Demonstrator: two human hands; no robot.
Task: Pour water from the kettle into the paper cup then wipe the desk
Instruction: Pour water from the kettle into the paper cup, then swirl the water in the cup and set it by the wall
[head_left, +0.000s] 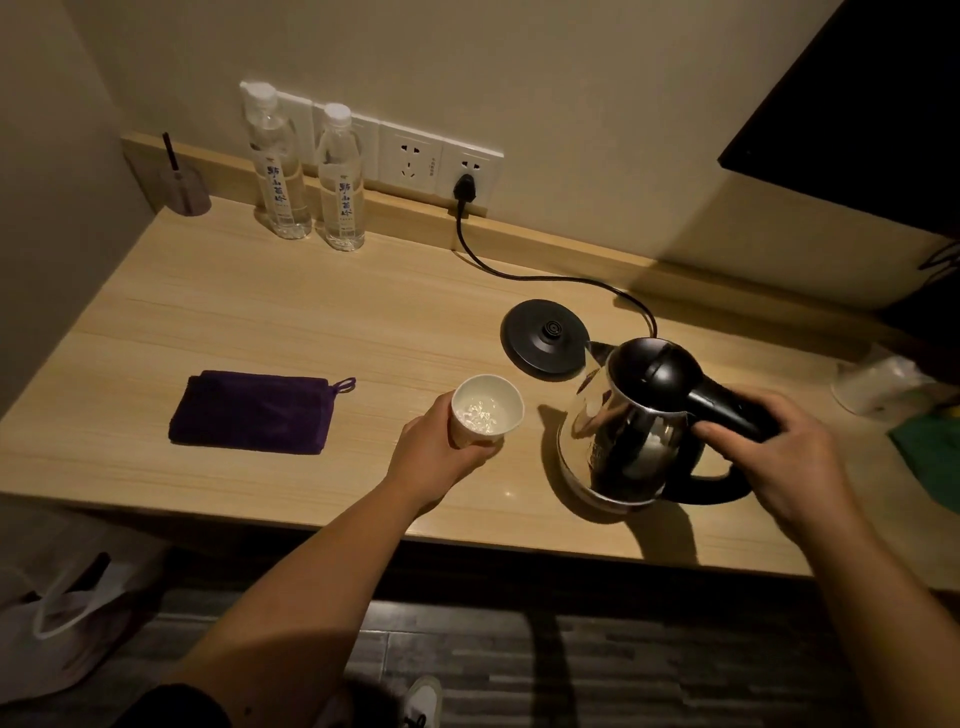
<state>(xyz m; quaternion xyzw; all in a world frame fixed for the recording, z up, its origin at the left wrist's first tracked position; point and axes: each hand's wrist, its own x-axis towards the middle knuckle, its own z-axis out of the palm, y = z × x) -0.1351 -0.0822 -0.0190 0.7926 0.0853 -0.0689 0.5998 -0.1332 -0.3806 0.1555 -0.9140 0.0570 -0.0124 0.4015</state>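
Kettle (631, 431), steel body with black lid and handle, stands on the wooden desk (260, 322) near its front edge, off its base. Right hand (769, 457) grips the black handle from the right side, fingers curled closed around it. Spout points up-left, toward the round black kettle base (545, 335), which lies just behind the kettle with its cord (519, 270) running back to a plug (465, 189) in the wall socket strip.

Paper cup (485, 410) sits upright just left of the kettle, a small gap between them. Left hand (441, 452) wraps the cup's near side, fingers closed around its wall. Inside the cup something glints at the bottom; looks like water, level low.

Purple cloth (252, 410), folded into a rectangle with a hanging loop at its right corner, lies flat on the desk well left of the cup, untouched.

Two sealed water bottles (306, 176) stand side by side at the back, against the wall. Small holder with a dark stick (179, 187) in the far left corner. Crumpled clear plastic (878, 384) at the right edge; dim light, detail there unclear.
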